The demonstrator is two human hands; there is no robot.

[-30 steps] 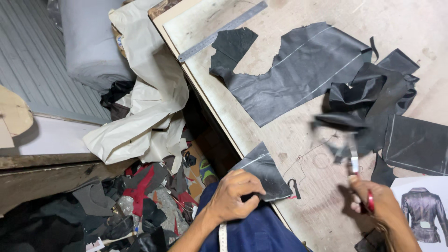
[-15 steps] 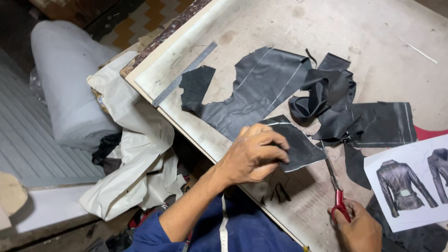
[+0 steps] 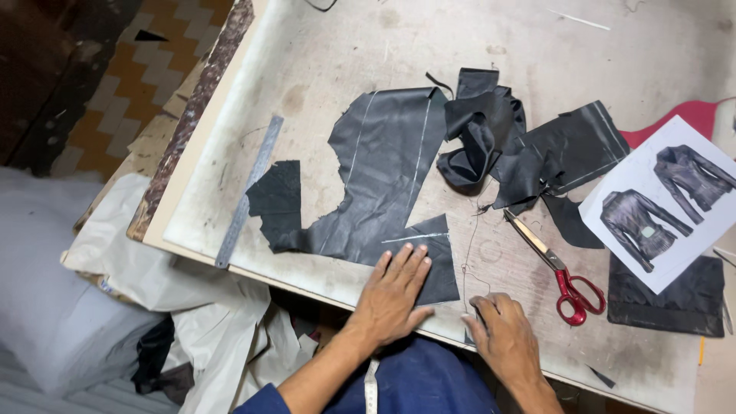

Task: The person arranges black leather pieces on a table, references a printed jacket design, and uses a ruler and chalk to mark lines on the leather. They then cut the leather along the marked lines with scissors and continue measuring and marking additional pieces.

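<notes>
i'm at the smoothing step: my left hand (image 3: 392, 295) lies flat, fingers spread, pressing the small dark leather piece w/ chalk lines (image 3: 429, 264) at the table's 6 o'clock edge. right hand (image 3: 502, 333) curls loose, gripping nothing; next prob needs the red-handled scissors (image 3: 553, 266) at its 2 o'clock.

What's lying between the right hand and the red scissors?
Bare tabletop in the head view; right hand and scissors lie apart.
</notes>
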